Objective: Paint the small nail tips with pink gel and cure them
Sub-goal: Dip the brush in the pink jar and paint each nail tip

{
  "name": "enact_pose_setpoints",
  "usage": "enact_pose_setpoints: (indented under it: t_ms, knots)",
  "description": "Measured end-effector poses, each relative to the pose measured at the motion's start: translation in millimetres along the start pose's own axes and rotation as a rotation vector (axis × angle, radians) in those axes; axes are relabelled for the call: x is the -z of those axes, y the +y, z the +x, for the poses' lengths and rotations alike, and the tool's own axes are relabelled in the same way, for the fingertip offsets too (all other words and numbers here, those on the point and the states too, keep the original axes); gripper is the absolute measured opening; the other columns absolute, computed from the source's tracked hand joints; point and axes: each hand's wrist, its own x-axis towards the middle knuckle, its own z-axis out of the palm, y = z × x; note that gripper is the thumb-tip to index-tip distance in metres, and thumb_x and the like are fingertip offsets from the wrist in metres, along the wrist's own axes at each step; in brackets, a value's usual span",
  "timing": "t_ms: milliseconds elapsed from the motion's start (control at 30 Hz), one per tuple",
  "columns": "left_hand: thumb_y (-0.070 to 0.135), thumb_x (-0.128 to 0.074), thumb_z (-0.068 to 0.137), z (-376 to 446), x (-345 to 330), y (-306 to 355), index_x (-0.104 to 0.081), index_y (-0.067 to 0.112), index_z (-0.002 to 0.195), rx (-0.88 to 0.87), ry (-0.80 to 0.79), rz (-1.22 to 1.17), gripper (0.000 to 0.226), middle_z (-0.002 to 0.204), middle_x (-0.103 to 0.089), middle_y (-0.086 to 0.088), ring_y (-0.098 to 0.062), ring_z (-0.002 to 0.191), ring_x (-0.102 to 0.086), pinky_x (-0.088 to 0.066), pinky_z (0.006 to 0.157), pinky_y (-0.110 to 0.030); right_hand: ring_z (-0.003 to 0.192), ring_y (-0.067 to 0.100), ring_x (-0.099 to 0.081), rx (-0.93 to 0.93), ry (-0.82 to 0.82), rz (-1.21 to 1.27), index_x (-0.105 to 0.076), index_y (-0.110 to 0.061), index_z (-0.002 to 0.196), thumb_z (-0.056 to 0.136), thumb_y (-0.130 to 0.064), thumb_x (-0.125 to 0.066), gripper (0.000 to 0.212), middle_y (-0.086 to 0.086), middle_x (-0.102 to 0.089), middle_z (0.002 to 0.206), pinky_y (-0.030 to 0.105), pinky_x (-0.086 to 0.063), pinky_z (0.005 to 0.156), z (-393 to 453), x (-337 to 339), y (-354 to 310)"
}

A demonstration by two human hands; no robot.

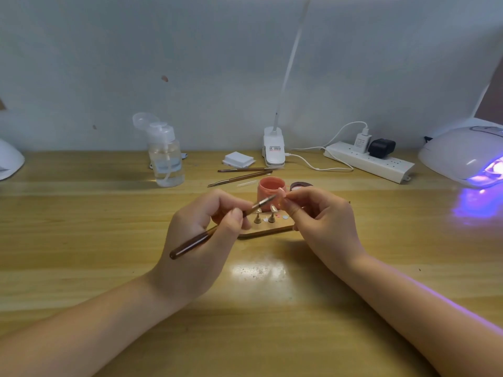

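Observation:
My left hand grips a brown-handled brush, its bristle end pointing right and touching a small pink nail tip. My right hand pinches that nail tip on its little stand between thumb and fingers. Just behind stands the open pink gel jar, with its dark lid to the right. Below the hands lies a wooden holder board with two gold stands bearing nail tips. The white curing lamp at the far right glows violet.
Two spare brushes lie behind the jar. A clear pump bottle stands at the back left, white wipes and a clip lamp base at the back centre. A power strip with plugs and cables sits back right. Another white device is at the left edge.

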Motion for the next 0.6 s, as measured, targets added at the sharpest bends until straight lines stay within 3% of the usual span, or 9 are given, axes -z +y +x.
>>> enact_pose_setpoints:
  t_ms: [300,400,467,533,600]
  knots:
    - [0.032,-0.053,0.084,2,-2,6,-0.069,0.019,0.091,0.027,-0.045,-0.007,0.022,0.079,-0.070,0.004,-0.012,0.078,-0.065,-0.047,0.070,-0.016,0.066,0.023,-0.063,-0.040,0.017,-0.005,-0.069,-0.027,0.087,0.085,-0.012,-0.071,0.016,-0.006,-0.070,0.078,0.050,-0.054,0.064,1,1,4]
    - [0.024,-0.055,0.083,24,1,12,-0.071,0.020,0.086,0.133,0.066,-0.002,0.016,0.074,-0.070,0.004,-0.025,0.071,-0.062,-0.050,0.064,-0.036,0.066,0.025,-0.064,-0.036,0.021,-0.021,-0.072,-0.018,0.091,0.085,-0.011,-0.071,0.009,-0.002,-0.070,0.078,0.050,-0.054,0.064,1,1,5]
    - [0.023,-0.055,0.081,45,5,12,-0.072,0.018,0.080,0.253,0.106,0.072,0.018,0.067,-0.070,0.004,-0.026,0.067,-0.057,-0.049,0.064,-0.042,0.066,0.024,-0.065,-0.027,0.038,-0.027,-0.072,-0.014,0.092,0.084,-0.010,-0.071,0.009,0.000,-0.070,0.078,0.049,-0.054,0.064,1,1,5]
    - [0.022,-0.058,0.081,67,7,12,-0.073,0.014,0.075,0.355,0.086,0.127,0.019,0.061,-0.069,0.003,-0.021,0.065,-0.053,-0.046,0.061,-0.038,0.066,0.024,-0.067,-0.025,0.050,-0.025,-0.072,-0.014,0.092,0.084,-0.010,-0.071,0.009,0.000,-0.071,0.078,0.048,-0.055,0.064,1,0,4]
    - [0.017,-0.058,0.082,89,5,9,-0.073,0.010,0.071,0.432,0.026,0.167,0.021,0.055,-0.066,0.003,-0.011,0.057,-0.053,-0.042,0.057,-0.025,0.065,0.023,-0.067,-0.028,0.063,-0.009,-0.072,-0.017,0.089,0.083,-0.011,-0.073,0.008,-0.002,-0.071,0.075,0.048,-0.056,0.063,0,0,3]
